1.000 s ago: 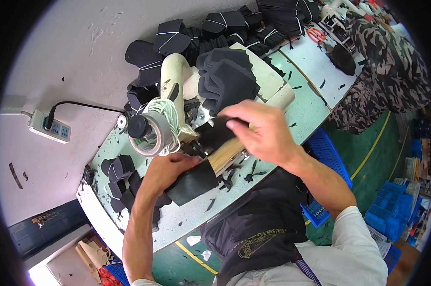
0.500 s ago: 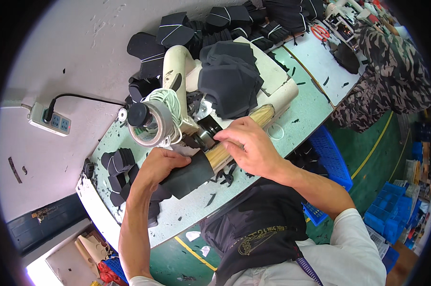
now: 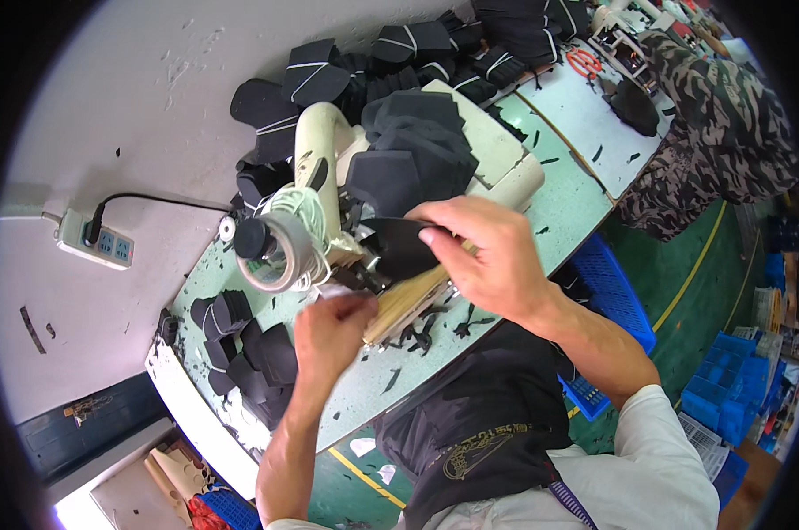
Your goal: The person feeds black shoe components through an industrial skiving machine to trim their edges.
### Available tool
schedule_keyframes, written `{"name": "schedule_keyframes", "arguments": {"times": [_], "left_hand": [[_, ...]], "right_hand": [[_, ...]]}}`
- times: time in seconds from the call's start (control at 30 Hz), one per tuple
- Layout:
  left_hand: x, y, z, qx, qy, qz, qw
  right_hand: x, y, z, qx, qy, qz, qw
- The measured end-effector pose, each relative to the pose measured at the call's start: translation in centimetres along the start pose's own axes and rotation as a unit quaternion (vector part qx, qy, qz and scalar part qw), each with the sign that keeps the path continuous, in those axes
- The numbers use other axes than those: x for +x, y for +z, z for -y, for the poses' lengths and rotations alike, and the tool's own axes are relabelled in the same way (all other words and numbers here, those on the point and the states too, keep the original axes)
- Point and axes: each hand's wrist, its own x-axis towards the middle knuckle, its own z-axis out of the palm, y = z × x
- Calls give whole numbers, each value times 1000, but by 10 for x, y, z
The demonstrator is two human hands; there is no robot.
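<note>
My right hand [image 3: 492, 256] pinches a dark, flat black piece [image 3: 399, 249] between thumb and fingers. That piece hangs over the working head of a cream bench machine [image 3: 519, 181]. Left of the wooden strip [image 3: 404, 305] along the machine's front, my left hand [image 3: 333, 331] is smeared by motion. Its fingers look curled, but whether anything is in them does not show. Behind the right hand, a loose stack of black pieces [image 3: 417, 146] lies on top of the machine. Further left, other black pieces [image 3: 271, 353] lie overlapping on the table.
Tied black bundles [image 3: 320, 75] line the wall. A lamp-like round fitting [image 3: 280, 252] with coiled white cable [image 3: 298, 212] stands beside the machine. Black scraps [image 3: 417, 336] litter the table. A blue crate [image 3: 607, 291] sits below its right edge. A person in camouflage clothing [image 3: 717, 124] is at right.
The black piece under my left hand has left the wooden strip; another piece now shows on the left pile. My right hand has risen and now holds a black piece. The view shifted slightly.
</note>
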Motion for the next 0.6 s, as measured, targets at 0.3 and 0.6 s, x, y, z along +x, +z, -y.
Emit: {"name": "schedule_keyframes", "arguments": {"times": [0.3,0.6], "left_hand": [[-27,54,-79,-102,298,-150,937],[35,83,-103,1,165,-206,965]], "right_hand": [[16,-7,-42,-105,-71,-52,991],[136,-3,-119,-143,127,129,973]]}}
